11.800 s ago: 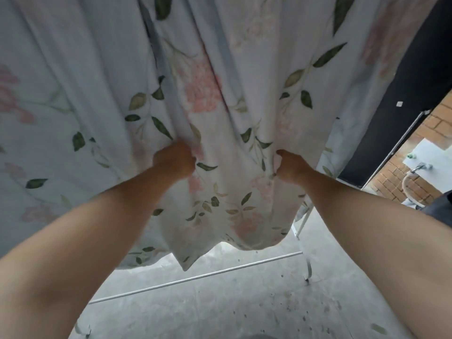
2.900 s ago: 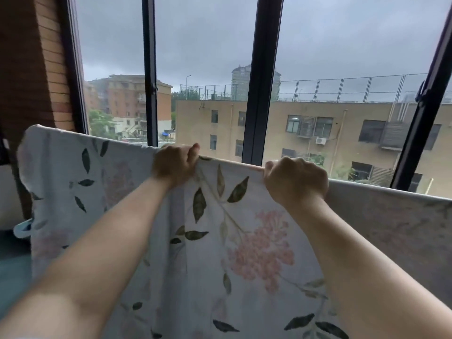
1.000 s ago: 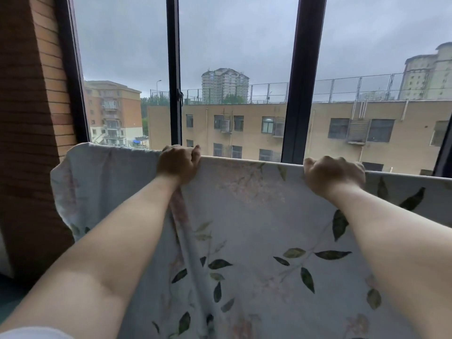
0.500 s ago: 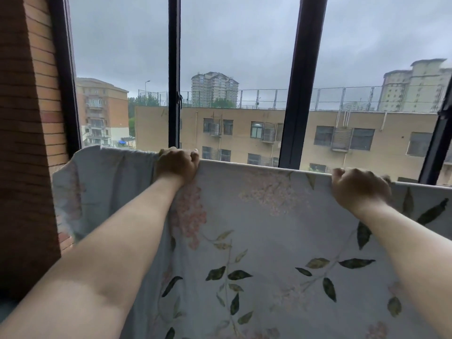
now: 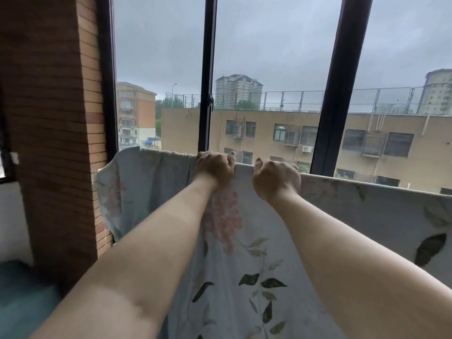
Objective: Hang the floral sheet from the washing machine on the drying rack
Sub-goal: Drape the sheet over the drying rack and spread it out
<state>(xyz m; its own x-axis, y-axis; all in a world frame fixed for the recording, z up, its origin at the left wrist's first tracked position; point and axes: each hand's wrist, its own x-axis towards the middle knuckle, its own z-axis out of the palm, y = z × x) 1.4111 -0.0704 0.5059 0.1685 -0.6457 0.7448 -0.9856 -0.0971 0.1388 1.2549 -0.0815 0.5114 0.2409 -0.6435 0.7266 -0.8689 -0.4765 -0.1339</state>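
The floral sheet (image 5: 249,265), pale blue-grey with pink blossoms and dark green leaves, hangs in front of me with its top fold stretched level across the view. The drying rack's bar is hidden under that fold. My left hand (image 5: 215,166) grips the top edge with curled fingers. My right hand (image 5: 276,179) grips the same edge just to its right, the two hands close together. The sheet's left end (image 5: 127,189) droops in loose folds beside a brick pillar.
A brick pillar (image 5: 53,118) stands close on the left. Tall windows with dark frames (image 5: 338,81) run behind the sheet, with buildings outside. Something teal (image 5: 22,297) lies low at the left.
My right hand has slid left along the sheet's top edge until it is next to my left hand. The left hand keeps its grip. The view has shifted slightly.
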